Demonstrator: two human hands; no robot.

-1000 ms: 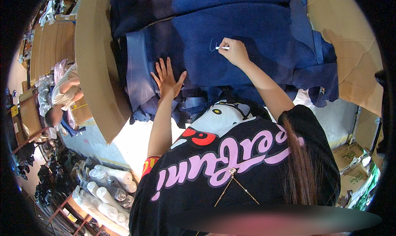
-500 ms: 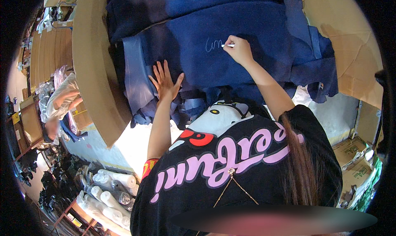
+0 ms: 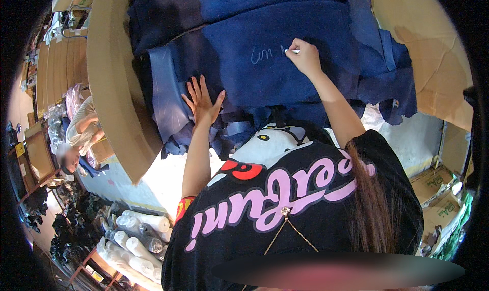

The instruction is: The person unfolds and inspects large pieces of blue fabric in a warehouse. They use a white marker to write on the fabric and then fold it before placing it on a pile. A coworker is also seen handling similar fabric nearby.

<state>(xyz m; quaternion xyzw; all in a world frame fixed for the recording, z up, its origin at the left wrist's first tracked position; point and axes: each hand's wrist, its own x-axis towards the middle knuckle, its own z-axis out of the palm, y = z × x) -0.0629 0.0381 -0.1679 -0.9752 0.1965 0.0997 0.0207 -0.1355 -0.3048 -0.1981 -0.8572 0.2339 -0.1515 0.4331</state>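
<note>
The right hand (image 3: 304, 57) grips a white chalk (image 3: 294, 51) in closed fingers, its tip on the blue fabric (image 3: 265, 77). The left hand (image 3: 202, 101) presses flat, fingers spread, on the fabric's near edge.

This looks like a leather or textile workshop. A stack of large dark blue hides or fabric sheets (image 3: 285, 62) covers a worktable in the middle of the scene, with broad sheets of brown cardboard (image 3: 109, 82) to the left and far right. White rolls of material (image 3: 137, 240) lie bundled on the floor at near left, and cardboard boxes (image 3: 438, 199) stand at near right. Another person (image 3: 81, 133) works low at the left among wooden boards.
</note>
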